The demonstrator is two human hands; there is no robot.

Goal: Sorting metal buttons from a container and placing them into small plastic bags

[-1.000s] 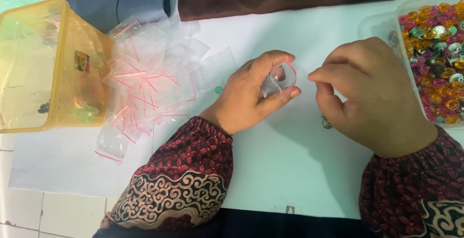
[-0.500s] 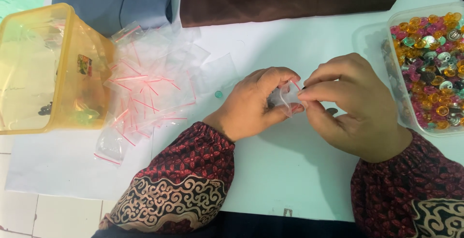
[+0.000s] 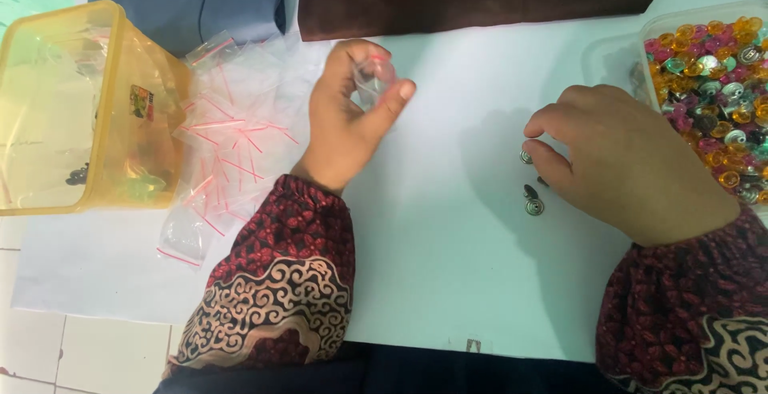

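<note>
Bright, even light, daylight-like, no harsh glare. Soft shadow on the white sheet (image 3: 448, 266) just left of the right hand (image 3: 632, 162), so the light falls from the right. Fainter shadow under the left hand (image 3: 348, 118). Yellow tub (image 3: 136, 114), far left of the sheet, glows translucent. Mild softness throughout; fingertips slightly motion-blurred. Small metal pieces (image 3: 532, 202) lack fine detail.
</note>
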